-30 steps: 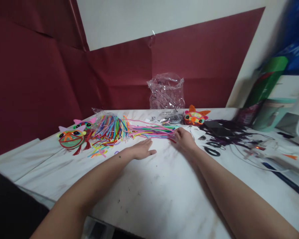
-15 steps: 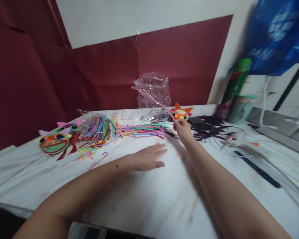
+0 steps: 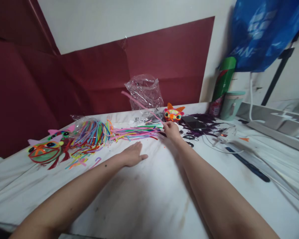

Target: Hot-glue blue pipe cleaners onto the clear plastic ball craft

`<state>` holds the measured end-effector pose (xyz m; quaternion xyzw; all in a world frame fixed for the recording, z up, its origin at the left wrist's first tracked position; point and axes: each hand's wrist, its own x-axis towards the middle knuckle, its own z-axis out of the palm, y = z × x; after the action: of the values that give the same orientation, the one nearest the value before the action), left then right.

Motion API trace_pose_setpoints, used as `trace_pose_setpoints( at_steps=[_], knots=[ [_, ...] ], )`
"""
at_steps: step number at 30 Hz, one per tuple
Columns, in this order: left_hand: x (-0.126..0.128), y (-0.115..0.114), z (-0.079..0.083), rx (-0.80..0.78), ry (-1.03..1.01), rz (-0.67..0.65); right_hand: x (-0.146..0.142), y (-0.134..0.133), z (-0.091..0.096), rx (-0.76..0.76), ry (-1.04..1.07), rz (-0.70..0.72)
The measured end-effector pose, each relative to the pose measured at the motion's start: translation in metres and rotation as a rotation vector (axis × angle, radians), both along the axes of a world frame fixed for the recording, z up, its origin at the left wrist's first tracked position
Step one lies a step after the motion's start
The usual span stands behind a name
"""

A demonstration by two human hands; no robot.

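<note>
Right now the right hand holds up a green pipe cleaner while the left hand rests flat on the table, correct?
Not quite: the head view shows the pipe cleaner in the right hand is pink, not green. The left hand does rest flat on the table.
</note>
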<state>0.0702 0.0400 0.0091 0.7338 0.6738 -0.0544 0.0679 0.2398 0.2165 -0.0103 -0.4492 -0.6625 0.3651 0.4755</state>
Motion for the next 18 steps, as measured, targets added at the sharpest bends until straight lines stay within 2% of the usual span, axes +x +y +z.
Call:
trace_pose_setpoints(
  at_steps=[2,4,5,8,9,11,12,14,18],
  knots=[
    [-0.008,-0.009,0.001,0.030,0.021,0.072,0.002,0.001,-0.001,0.001,0.000,-0.016],
    [0.003,-0.007,0.000,0.053,0.008,0.036,0.004,0.003,-0.003,0.004,-0.003,-0.032],
    [0.016,-0.002,-0.001,0.056,-0.012,-0.027,0.005,0.005,-0.004,0.007,-0.006,-0.037],
    [0.066,0.021,-0.007,0.012,-0.107,-0.335,0.008,0.007,-0.007,0.022,-0.026,-0.041],
    [0.080,0.029,-0.008,-0.023,-0.109,-0.357,0.008,0.007,-0.008,0.029,-0.035,-0.038],
    [0.093,0.042,-0.008,-0.043,-0.069,-0.288,0.008,0.007,-0.010,0.045,-0.056,-0.028],
    [0.091,0.045,-0.007,-0.042,-0.036,-0.226,0.008,0.007,-0.010,0.051,-0.067,-0.022],
    [0.067,0.043,-0.005,-0.045,0.008,-0.127,0.005,0.006,-0.012,0.058,-0.088,-0.010],
    [-0.017,0.011,-0.001,-0.036,0.082,0.063,-0.004,0.004,-0.014,0.071,-0.115,0.007]
  ],
)
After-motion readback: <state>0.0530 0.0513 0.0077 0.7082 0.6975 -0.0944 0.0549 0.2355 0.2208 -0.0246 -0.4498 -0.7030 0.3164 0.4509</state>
